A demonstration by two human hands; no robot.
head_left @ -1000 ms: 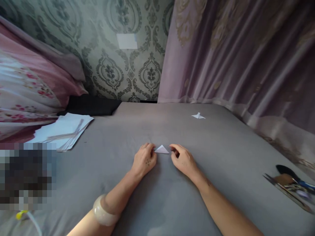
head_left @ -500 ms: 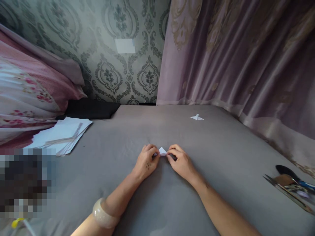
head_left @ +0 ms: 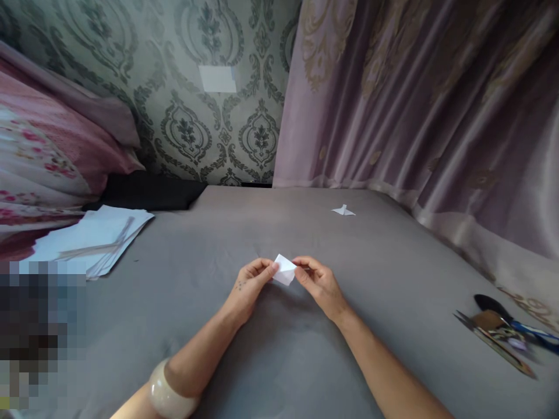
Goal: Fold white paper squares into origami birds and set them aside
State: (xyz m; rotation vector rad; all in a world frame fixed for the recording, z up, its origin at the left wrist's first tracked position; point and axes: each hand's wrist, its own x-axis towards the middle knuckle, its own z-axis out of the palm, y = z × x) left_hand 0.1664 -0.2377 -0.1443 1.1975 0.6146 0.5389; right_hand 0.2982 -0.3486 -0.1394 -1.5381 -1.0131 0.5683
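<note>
A small folded piece of white paper is held up between both hands, its face tipped toward me with a crease across it. My left hand pinches its left side between thumb and fingers. At the right corner, the thumb and fingers of my right hand grip it too. A pale bangle circles my left forearm. Farther back on the grey cloth surface lies a small folded white paper shape with pointed wing-like ends.
Loose white sheets lie in a stack at the left, by a black flat item. Tweezers and other small tools rest at the right. A curtain hangs along the back right; a blurred patch covers the lower left.
Both hands have raised and turned the folded paper, so more of its face shows. Before, it was a low triangle near the cloth. The view has shifted slightly.
</note>
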